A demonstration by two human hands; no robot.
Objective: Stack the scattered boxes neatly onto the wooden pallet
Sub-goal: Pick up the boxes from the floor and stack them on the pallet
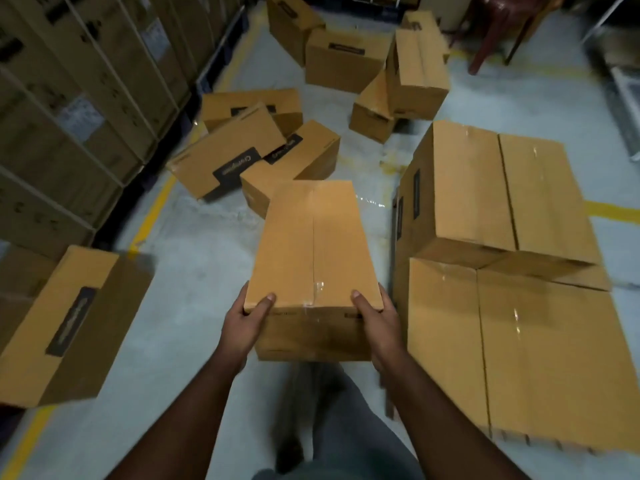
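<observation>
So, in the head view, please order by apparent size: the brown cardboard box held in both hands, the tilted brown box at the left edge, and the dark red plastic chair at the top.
1. Held brown cardboard box and tilted left box: alike, nearness unsure.
2. Dark red plastic chair, smallest, far and partly cut off.

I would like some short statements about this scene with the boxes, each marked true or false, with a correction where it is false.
1. Both hands hold the carried box. True: the left hand and the right hand grip its near corners.
2. The carried box rests on the floor. False: it is held above the floor.
3. The stack of boxes stands to the person's right. True.
4. The stack is one layer high. False: at least two layers show.
5. No boxes remain on the floor. False: several scattered boxes lie ahead.
</observation>
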